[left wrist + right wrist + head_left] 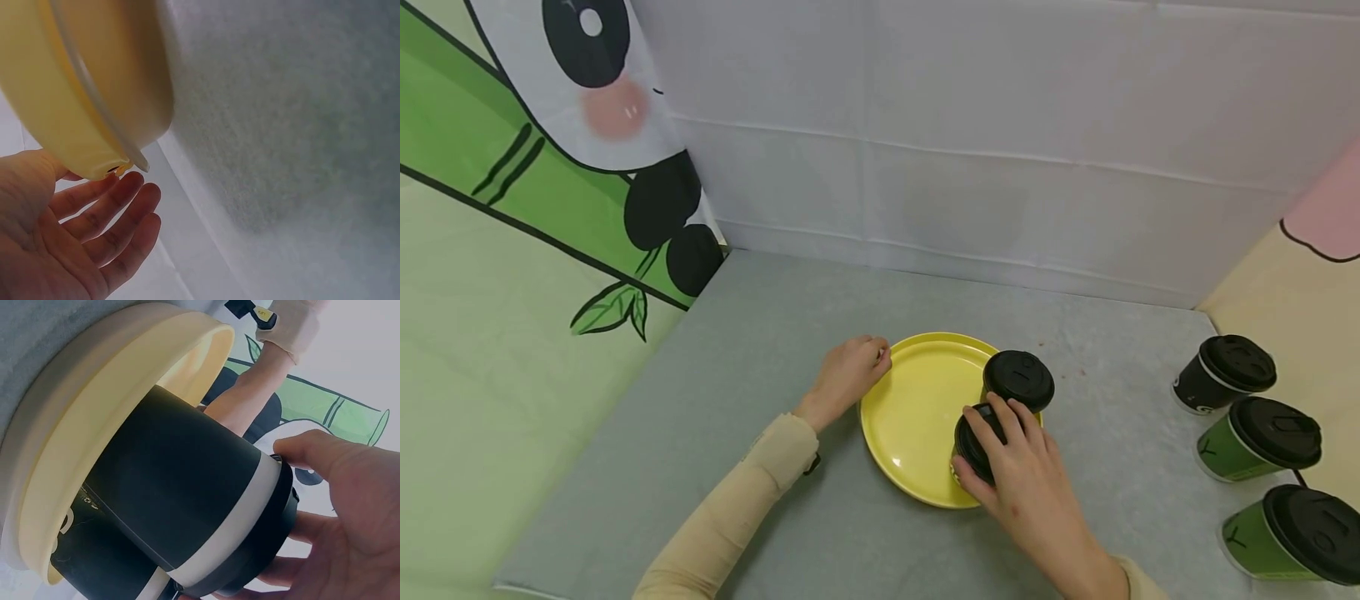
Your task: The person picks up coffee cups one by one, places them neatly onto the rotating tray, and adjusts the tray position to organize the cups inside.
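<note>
A pale, creased backdrop (970,92) rises behind a grey counter (820,300), with a cartoon panda (580,125) at the upper left. A round yellow plate (917,417) lies before you on the counter. Your right hand (1026,483) is at its right side, thumb and fingers curled around the lid (972,450) of the nearer black cup (181,481). That cup's long axis is roughly upright; the plate's rim hides its base, so you cannot tell whether it touches down. Just beyond it, also at the plate's right side, is the farther black cup (1018,379). Your left hand (846,371) is across the plate from both, pinching the left rim. Well apart to the right, a third black cup (1223,375), a green cup (1258,437) and another green cup (1292,533) form a row toward you.
</note>
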Available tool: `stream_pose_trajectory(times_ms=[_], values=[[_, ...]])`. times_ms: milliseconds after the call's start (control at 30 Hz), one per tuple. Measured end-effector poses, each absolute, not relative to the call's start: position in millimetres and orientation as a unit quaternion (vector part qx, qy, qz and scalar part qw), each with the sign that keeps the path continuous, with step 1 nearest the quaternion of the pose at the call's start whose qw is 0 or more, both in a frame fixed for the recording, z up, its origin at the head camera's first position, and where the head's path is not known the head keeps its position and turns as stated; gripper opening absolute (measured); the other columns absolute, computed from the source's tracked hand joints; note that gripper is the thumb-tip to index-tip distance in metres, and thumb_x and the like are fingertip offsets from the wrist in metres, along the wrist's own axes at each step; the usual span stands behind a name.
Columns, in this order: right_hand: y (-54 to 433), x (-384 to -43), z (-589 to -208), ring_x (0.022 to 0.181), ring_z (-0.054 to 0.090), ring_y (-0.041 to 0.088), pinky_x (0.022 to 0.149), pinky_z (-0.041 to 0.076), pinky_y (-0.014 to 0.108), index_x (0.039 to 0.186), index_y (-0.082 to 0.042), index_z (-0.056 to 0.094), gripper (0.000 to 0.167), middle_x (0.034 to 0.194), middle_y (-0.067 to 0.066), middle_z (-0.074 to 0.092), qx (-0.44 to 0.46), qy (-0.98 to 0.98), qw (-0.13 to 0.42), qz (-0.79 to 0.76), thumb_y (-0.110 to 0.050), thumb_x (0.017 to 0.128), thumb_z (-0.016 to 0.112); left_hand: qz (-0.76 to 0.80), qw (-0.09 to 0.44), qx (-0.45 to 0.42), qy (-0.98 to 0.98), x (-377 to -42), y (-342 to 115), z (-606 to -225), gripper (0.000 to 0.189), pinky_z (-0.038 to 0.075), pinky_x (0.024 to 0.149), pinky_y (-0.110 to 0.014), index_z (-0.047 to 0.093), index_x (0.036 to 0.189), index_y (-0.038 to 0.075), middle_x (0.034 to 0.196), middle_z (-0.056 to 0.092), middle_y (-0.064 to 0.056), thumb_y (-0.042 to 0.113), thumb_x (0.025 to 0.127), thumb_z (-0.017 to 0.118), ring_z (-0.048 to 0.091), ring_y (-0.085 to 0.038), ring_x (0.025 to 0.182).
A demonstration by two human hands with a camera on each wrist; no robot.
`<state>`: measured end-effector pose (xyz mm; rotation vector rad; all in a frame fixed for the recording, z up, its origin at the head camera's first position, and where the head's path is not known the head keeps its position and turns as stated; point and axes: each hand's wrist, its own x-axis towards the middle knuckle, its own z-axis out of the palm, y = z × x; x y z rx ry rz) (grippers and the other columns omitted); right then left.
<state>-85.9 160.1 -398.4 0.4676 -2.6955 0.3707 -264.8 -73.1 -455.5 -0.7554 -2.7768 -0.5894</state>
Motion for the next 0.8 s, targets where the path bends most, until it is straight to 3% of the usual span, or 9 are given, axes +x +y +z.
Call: stream_pose_trajectory(times_ms=[500,800], values=[[154.0,-77.6,-400.4,0.129,0.048,0.043,0.088,0.048,0.063,0.132,-0.011,0.064,0.052,0.142,0.021,0.053,0.146,-0.959,0.189,0.155,-0.042,0.091,0.073,-0.209,0.08,-0.245,-0.943,-263.5,-78.4,-459.9,0.016,0.048,0.057,-0.026,0.073,0.106,0.007,0.091,0.071,-0.005,0.016,0.101,0.061,0.06,-0.011,0.067],[172.2,-74.2,-391.0,0.127,0.048,0.043,0.096,0.043,0.063,0.133,-0.005,0.062,0.048,0.14,0.022,0.053,0.116,-0.951,0.209,0.197,-0.039,0.099,0.062,-0.215,0.086,-0.256,-0.939,-258.5,-85.1,-463.7,0.015,0.048,0.055,-0.025,0.072,0.107,0.006,0.091,0.072,-0.005,0.015,0.1,0.061,0.06,-0.01,0.064]])
